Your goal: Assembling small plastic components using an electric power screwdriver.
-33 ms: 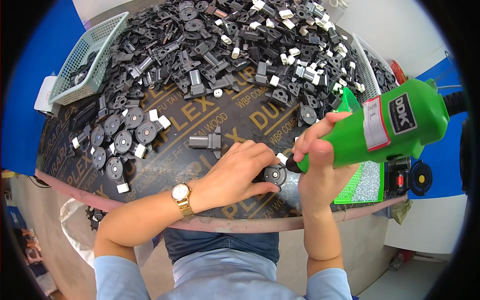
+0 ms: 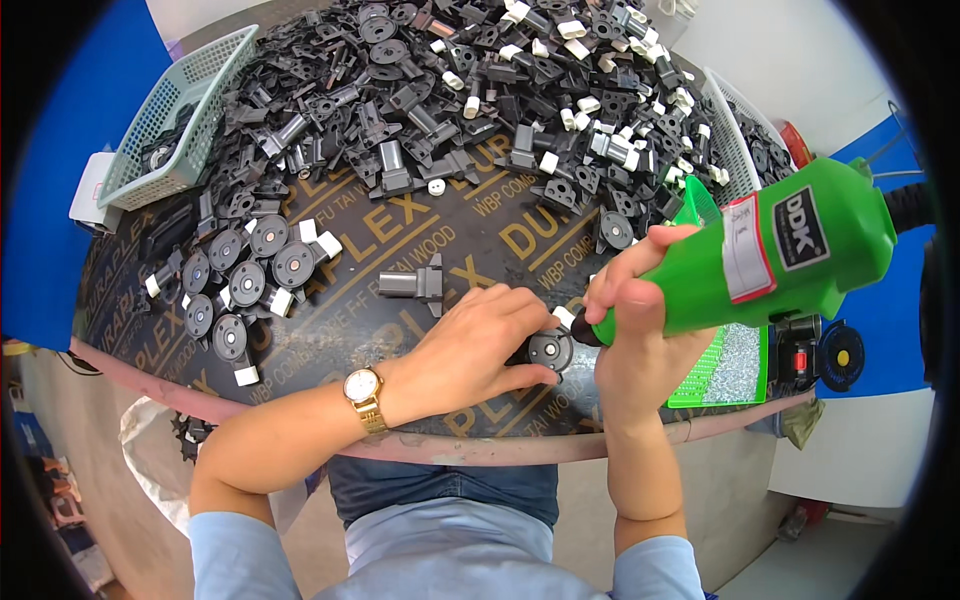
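Note:
My right hand [image 2: 640, 340] is wrapped round a green electric screwdriver [image 2: 835, 225], tilted so its black nose points down and left. Just left of that nose lies a black plastic part with a round grooved disc [image 2: 549, 350] and a white end piece. My left hand [image 2: 480, 345] pinches this part from the left, thumb on the near side and fingers on the far side. The screwdriver's tip is hidden, so I cannot tell whether it touches the part. Beyond my left hand, a dark grey T-shaped plastic piece [image 2: 412, 283] lies loose on the board.
A big heap of black and white plastic parts [image 2: 400, 110] covers the far side. Several disc parts [image 2: 246, 284] lie at the left. Baskets stand far left [image 2: 170, 130] and far right [image 2: 735, 130]. A green tray [image 2: 690, 400] with small silver pieces sits right, beside a black roll [image 2: 842, 355].

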The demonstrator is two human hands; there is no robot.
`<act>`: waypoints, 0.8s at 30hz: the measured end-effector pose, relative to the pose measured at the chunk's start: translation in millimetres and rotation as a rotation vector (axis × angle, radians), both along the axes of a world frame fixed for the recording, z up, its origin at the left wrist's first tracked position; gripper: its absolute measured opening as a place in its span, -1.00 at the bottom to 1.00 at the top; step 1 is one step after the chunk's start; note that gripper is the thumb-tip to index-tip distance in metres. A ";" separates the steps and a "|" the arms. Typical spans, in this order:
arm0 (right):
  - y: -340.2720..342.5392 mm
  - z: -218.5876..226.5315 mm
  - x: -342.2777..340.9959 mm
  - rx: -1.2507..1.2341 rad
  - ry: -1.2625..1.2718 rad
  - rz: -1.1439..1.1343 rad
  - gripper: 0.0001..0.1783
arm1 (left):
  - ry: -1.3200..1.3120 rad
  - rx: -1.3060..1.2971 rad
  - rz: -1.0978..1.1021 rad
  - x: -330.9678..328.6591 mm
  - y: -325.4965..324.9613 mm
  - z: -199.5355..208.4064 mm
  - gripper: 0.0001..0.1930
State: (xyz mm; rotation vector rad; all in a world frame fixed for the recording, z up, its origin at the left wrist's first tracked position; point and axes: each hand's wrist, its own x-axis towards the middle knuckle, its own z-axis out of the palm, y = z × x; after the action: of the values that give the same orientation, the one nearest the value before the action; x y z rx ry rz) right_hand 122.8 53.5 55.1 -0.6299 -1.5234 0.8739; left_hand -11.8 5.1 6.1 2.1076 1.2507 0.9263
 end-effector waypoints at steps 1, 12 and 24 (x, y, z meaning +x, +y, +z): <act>0.5 -1.8 1.8 0.030 -0.011 0.009 -0.39 | 0.000 0.005 -0.004 1.0 -1.1 -1.0 -0.57; -4.4 33.2 71.6 -0.027 0.222 -0.019 -0.14 | -0.026 -0.129 0.030 -1.5 -20.3 11.1 -0.58; 12.9 -4.6 162.4 -0.003 0.037 -0.262 -0.07 | 0.388 -1.081 0.987 -174.9 -335.7 54.6 -0.60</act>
State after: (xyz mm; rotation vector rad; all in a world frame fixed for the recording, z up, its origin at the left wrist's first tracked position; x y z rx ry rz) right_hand 285.2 66.4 50.5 -0.7915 -1.3696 0.6840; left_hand -186.7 -330.6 60.7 0.7622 2.3380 0.0019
